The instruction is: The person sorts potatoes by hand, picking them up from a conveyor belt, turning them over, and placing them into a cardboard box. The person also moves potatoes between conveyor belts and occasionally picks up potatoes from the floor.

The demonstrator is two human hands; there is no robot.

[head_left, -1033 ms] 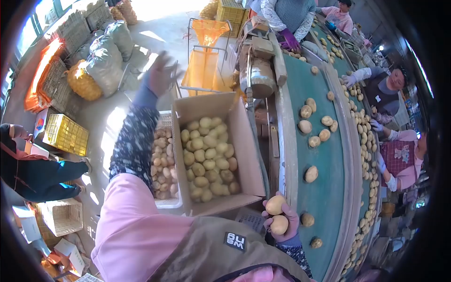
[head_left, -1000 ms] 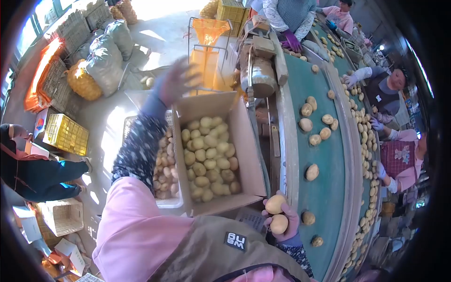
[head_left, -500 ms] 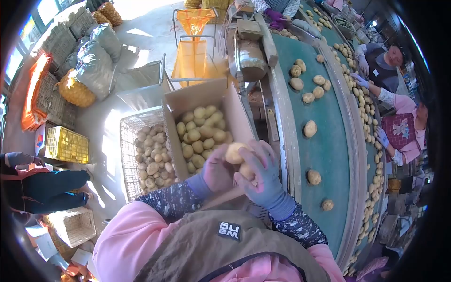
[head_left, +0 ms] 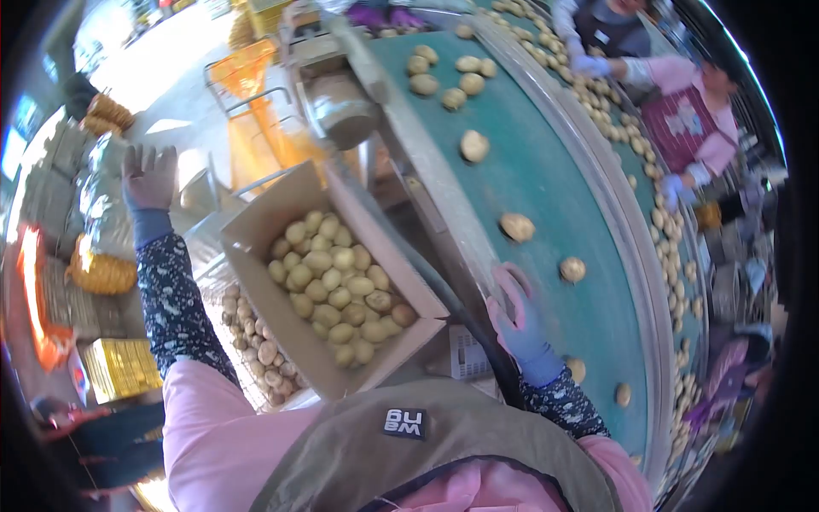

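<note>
My left hand (head_left: pixel 149 175), in a grey glove, is raised far out to the left with its fingers spread and nothing in it. My right hand (head_left: pixel 516 314), in a purple glove, rests at the near edge of the green conveyor belt (head_left: pixel 546 179), fingers extended and empty. Nearest to it lie loose potatoes (head_left: pixel 517 226) on the belt. Between my arms stands an open cardboard box (head_left: pixel 256 226) filled with potatoes (head_left: pixel 333 282). A wire basket (head_left: pixel 252 341) of smaller potatoes sits left of the box.
A grey motor (head_left: pixel 341 107) sits at the belt's head, with an orange bag on a metal frame (head_left: pixel 256 81) beside it. Other people (head_left: pixel 682 111) sort potatoes on the far side. Sacks (head_left: pixel 94 264) and a yellow crate (head_left: pixel 119 367) lie on the floor at left.
Half a second ago both hands held potatoes together over the box. Now both are empty: the left has swung out to the left, the right has gone to the belt edge.
</note>
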